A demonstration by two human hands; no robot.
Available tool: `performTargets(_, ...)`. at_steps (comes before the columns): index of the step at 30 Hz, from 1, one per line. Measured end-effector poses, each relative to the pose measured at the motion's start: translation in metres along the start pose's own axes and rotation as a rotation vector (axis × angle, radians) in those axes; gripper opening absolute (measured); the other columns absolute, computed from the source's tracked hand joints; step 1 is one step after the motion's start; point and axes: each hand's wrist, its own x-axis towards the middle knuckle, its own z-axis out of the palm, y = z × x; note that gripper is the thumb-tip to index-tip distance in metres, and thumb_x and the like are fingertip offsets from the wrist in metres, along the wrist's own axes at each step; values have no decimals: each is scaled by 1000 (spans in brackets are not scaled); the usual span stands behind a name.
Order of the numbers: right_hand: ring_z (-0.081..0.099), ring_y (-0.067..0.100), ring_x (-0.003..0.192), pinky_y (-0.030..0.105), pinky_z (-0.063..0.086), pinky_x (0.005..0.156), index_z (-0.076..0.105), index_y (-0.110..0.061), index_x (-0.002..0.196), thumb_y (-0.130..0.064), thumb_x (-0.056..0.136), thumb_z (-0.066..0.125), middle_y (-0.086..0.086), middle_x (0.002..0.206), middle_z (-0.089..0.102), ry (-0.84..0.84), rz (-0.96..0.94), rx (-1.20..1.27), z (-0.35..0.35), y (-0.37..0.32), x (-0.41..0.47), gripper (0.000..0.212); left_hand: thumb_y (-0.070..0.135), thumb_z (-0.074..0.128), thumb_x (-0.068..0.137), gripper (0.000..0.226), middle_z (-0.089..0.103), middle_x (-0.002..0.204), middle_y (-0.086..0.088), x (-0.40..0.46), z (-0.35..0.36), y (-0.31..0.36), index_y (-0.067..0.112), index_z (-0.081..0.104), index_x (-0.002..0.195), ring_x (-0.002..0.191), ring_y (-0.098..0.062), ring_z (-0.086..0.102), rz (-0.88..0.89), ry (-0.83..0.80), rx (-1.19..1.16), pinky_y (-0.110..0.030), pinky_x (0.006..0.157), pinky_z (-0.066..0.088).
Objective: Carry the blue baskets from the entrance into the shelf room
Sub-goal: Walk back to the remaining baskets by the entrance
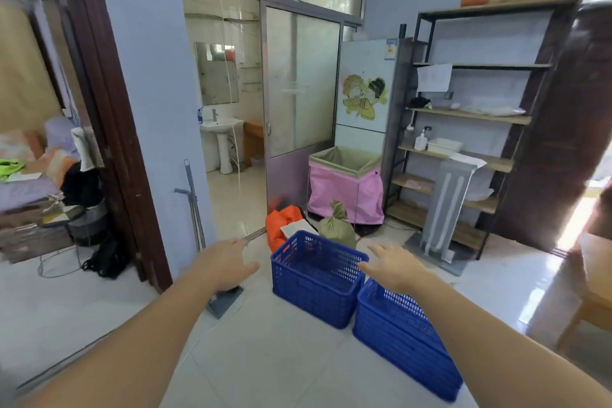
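Observation:
Two blue slotted plastic baskets stand side by side on the white tiled floor. The farther basket [314,278] is empty and sits in the middle of the view. The nearer basket [402,338] lies to its right, partly behind my right forearm. My left hand [225,267] is stretched out with fingers apart, just left of the farther basket and not touching it. My right hand [392,267] is spread open above the gap between the two baskets, close to the farther basket's right rim. Neither hand holds anything.
A metal shelf rack [470,116] stands against the right wall with a grey heater [447,209] before it. A pink hamper [346,182], a tan sack [337,225] and an orange bag [281,222] crowd behind the baskets. A mop [195,209] leans at left.

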Motion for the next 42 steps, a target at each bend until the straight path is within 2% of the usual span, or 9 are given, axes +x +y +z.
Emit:
performTargets(4,39,30,143,43,32,115,35,-20,156,-64,97,35,8,160,40,-41,67,5,6,17,81,74,60,45,96,71,42,159,-2,99,1,2,24,36,155,141,-25,43,53,-30,15,-40,113,38)
performTargets(9,33,30,148,43,29,118,27,-16,160,-65,97,35,11,164,34,-79,152,7,13,47,195,80,49,45,100,51,55,148,-7,219,2,14,20,50,143,131,-29,53,118,-38,-48,-38,105,43)
performTargets(12,35,30,147,42,30,117,28,-16,160,-63,98,37,10,164,35,-84,187,51,22,59,262,78,44,45,102,49,55,147,-8,286,11,12,16,52,142,132,-29,52,102,-63,-63,-36,104,41)
performTargets(16,38,30,145,40,33,115,29,-17,159,-64,98,37,10,162,37,-122,219,106,35,65,360,78,37,40,106,50,49,153,-12,378,15,3,9,47,147,138,-28,47,125,-133,63,-37,110,38)
performTargets(21,39,31,144,42,34,114,29,-18,159,-62,98,37,9,163,36,-178,251,118,51,66,460,75,57,45,98,69,38,162,-4,505,38,-27,21,37,156,146,-25,39,46,-174,25,-40,117,34)
performTargets(27,39,32,144,44,32,116,30,-18,159,-63,99,34,10,162,37,-215,341,128,85,77,574,75,55,43,98,64,46,157,-3,662,65,-42,21,43,153,140,-26,46,105,-211,20,-39,112,38)
performTargets(34,45,35,139,46,37,112,32,-17,157,-61,99,39,13,158,43,-273,515,241,123,97,660,73,66,39,90,67,59,146,-1,846,118,-50,31,51,145,125,-25,60,152,-299,49,-46,101,51)
performTargets(38,40,33,145,44,33,116,31,-14,158,-61,98,41,11,163,36,-313,626,307,153,118,697,77,53,42,100,57,55,149,-7,918,148,-28,20,49,147,130,-28,56,161,-375,-2,-45,106,45)
performTargets(42,40,33,144,44,34,115,32,-14,158,-57,99,44,9,162,38,-346,734,430,192,147,731,74,58,42,98,67,48,155,-9,989,202,-26,19,41,153,136,-32,51,142,-448,-30,-49,111,42)
